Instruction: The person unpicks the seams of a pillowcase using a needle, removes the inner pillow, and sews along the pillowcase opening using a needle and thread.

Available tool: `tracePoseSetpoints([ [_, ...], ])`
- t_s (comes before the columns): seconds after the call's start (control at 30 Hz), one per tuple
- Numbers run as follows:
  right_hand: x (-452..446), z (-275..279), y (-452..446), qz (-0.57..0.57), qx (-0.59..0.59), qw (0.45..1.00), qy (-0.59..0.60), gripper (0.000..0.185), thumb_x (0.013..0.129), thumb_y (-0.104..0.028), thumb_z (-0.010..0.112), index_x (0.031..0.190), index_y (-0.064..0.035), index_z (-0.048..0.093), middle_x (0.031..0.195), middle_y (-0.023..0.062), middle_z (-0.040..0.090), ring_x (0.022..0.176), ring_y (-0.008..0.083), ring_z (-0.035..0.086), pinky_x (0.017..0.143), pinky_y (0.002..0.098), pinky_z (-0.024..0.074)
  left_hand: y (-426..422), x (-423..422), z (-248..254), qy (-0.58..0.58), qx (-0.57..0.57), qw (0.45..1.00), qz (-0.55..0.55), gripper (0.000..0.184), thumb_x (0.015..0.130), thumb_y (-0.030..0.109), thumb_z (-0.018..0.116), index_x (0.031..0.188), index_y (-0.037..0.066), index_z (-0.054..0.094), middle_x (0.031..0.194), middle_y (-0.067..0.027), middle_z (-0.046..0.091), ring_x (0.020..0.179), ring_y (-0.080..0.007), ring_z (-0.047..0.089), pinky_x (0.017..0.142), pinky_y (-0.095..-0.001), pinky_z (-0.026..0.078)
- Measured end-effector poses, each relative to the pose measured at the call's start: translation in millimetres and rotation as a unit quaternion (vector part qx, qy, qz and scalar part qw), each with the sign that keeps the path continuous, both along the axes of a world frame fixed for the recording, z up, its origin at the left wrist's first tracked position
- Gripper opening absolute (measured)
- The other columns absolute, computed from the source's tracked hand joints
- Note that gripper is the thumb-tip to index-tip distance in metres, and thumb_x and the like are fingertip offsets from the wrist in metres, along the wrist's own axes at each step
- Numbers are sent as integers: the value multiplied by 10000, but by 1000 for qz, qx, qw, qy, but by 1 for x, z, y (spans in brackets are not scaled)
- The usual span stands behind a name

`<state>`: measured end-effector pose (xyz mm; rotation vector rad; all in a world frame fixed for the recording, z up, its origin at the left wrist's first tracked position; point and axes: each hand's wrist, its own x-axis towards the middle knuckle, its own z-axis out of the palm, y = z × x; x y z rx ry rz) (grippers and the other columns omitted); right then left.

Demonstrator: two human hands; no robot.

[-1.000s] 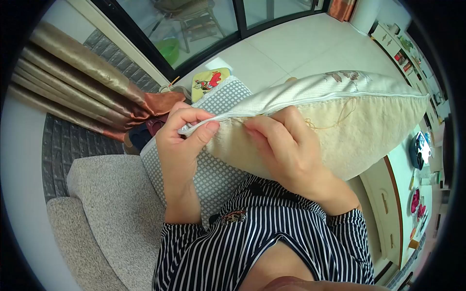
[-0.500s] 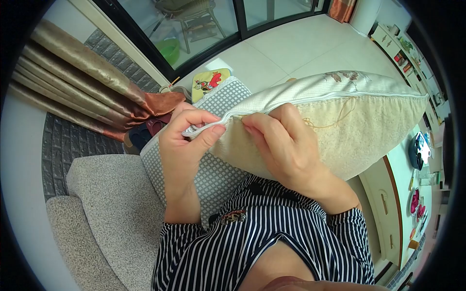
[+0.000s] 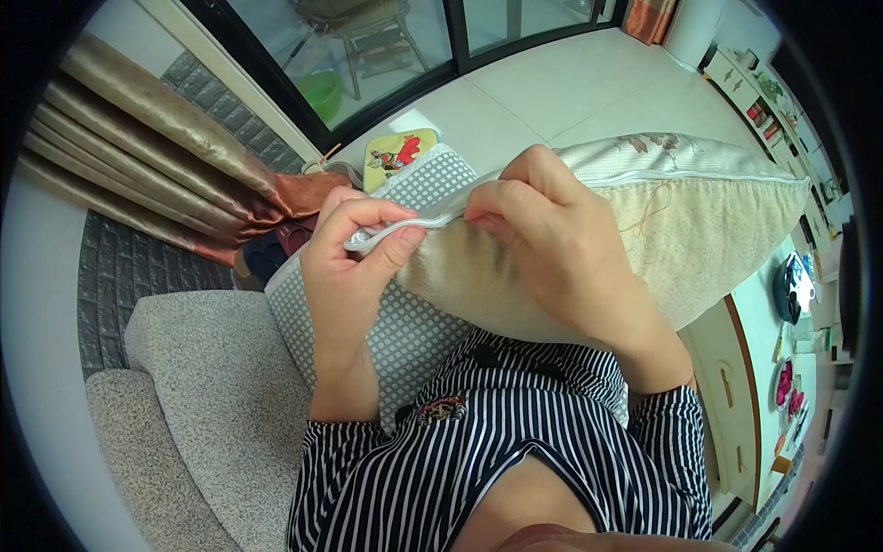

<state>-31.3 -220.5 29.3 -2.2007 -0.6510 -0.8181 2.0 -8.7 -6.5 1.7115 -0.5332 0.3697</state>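
A plump cushion [image 3: 727,230] lies across my lap, with a cream side facing me and a pale flowered strip on top. A white zipper [image 3: 681,175] runs along its edge. My left hand [image 3: 354,244] is closed, its thumb and forefinger pinching the zipper's left end. Close to its right, my right hand [image 3: 556,230] has its fingertips pressed together against the zipper edge; whatever they hold is hidden. A loose tan thread [image 3: 651,210] loops over the cushion's cream side, partly behind my right hand.
Beneath the cushion is a grey dotted cloth [image 3: 418,322]. A speckled grey sofa [image 3: 221,368] stands at left, below a bronze curtain [image 3: 156,138]. Ahead are a yellow patterned mat [image 3: 395,156] and a glass door [image 3: 368,74]. A white cabinet [image 3: 727,386] holding small items stands at right.
My right hand has moved slightly up and right along the zipper edge, covering part of the tan thread. My left hand keeps its pinch in nearly the same place.
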Motion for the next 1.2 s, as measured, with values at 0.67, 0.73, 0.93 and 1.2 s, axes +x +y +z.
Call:
tracePoseSetpoints([
  [0.67, 10, -5, -14, 126, 92, 977, 147, 95, 858, -88, 729, 936, -49, 691, 860, 91, 589, 772, 248, 623, 681, 334, 504, 0, 19, -13, 308, -233, 857, -341, 192, 923, 128, 697, 1043, -21, 673, 979, -15, 643, 884, -76, 593, 788, -200, 455],
  [0.73, 10, -6, -15, 119, 87, 980, 131, 103, 852, -86, 734, 940, -52, 693, 860, 95, 589, 768, 247, 624, 676, 334, 506, 2, 18, -14, 304, -223, 868, -323, 185, 921, 125, 703, 1036, -17, 674, 976, -14, 641, 873, -73, 591, 778, -196, 452],
  [0.93, 3, -1, -17, 60, 48, 992, 100, 133, 837, -53, 730, 964, -50, 691, 855, 101, 582, 743, 246, 623, 666, 339, 511, 0, 12, -7, 270, -204, 904, -261, 177, 907, 109, 724, 1023, -15, 675, 958, -12, 631, 836, -67, 573, 768, -189, 441],
  [1.2, 6, -6, -14, 77, 9, 996, 49, 178, 784, -6, 709, 949, -64, 673, 868, 86, 583, 740, 245, 644, 614, 338, 526, -3, 15, -9, 257, -193, 904, -283, 148, 890, 67, 723, 1008, -17, 694, 942, -8, 620, 870, -80, 560, 813, -211, 444],
])
